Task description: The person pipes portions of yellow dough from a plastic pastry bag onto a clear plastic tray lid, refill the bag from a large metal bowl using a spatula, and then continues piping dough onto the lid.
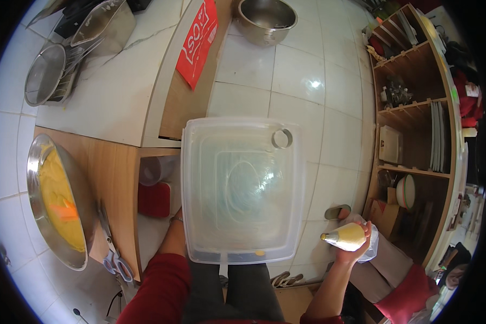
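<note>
A large translucent plastic box with a lid is in front of me in the middle. My left hand reaches to its left side; the fingers are hidden behind the box. On the lid's far right corner sits a small metal ring, and a yellow dab is on its near rim. To the right of the box, my right hand is closed around a piping bag with yellow filling. Its metal nozzle points left, apart from the box.
At the left, a steel bowl holds yellow batter and an orange spatula, near scissors. Behind are a sieve and a counter. A metal bowl stands on the far floor. Wooden shelves line the right, near another person's legs.
</note>
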Action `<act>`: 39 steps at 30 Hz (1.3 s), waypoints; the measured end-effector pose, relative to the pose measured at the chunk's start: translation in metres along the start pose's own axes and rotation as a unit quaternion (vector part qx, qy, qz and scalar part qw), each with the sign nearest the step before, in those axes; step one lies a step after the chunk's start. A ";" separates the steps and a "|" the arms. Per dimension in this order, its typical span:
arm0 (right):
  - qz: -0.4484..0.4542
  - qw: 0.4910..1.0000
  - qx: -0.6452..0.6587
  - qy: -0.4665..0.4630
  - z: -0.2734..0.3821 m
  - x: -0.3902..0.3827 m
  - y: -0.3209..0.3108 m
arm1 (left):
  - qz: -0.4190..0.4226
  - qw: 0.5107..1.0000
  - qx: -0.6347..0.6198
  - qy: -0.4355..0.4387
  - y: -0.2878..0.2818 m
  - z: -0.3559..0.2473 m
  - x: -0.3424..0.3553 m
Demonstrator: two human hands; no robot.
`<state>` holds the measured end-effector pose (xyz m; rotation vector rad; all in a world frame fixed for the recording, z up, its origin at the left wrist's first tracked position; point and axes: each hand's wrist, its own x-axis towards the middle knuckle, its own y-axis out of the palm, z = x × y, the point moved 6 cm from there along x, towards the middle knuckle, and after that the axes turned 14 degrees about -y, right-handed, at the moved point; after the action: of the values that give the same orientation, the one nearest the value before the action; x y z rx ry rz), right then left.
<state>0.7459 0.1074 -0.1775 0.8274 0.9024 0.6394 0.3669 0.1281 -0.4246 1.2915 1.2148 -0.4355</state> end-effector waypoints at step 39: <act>0.063 0.958 -0.176 -0.218 -0.029 0.049 0.124 | -0.315 0.621 0.518 0.497 0.226 -0.069 -0.071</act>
<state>0.7277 0.2218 -0.1050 0.6685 0.3215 0.6701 0.4964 0.2321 -0.2418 2.1965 2.6297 -1.1289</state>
